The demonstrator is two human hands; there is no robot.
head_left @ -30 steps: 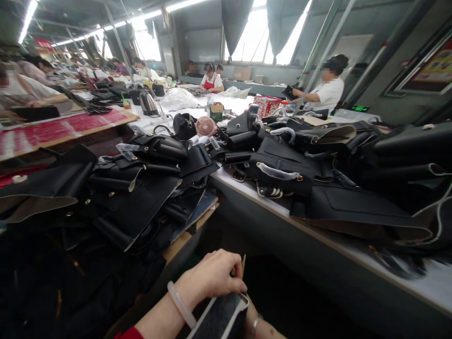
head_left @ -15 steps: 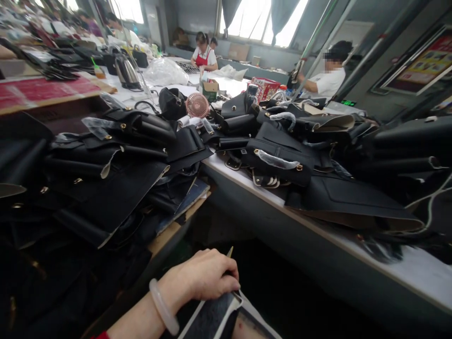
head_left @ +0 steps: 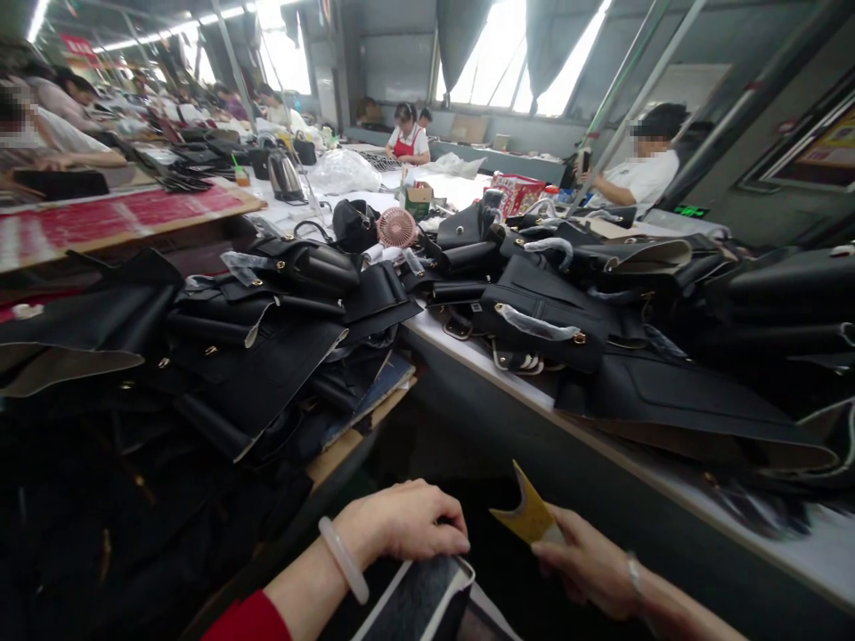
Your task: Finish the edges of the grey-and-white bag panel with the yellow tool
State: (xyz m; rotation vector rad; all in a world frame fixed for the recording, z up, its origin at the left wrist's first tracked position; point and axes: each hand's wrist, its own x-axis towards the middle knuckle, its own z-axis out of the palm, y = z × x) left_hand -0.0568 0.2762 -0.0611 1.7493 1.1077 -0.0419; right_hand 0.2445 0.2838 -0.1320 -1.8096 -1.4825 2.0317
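My left hand (head_left: 404,523), with a pale bangle at the wrist, is closed on the upper edge of a black panel with white edging (head_left: 418,592). The panel stands low at the bottom of the view, its lower part cut off by the frame. To its right, my right hand (head_left: 591,556) grips a flat yellow tool with a notched, two-pointed end (head_left: 531,509). That tool points up and left, apart from the panel.
Black leather bag pieces (head_left: 267,383) are heaped at the left. More black bags with wrapped handles (head_left: 541,312) cover the white table (head_left: 468,349) on the right. A pink fan (head_left: 396,228) and a kettle (head_left: 284,175) stand farther back. Several people work beyond.
My right hand has come out from behind the panel and moved right with the yellow tool. My left hand keeps its hold on the panel. The view has shifted left and up.
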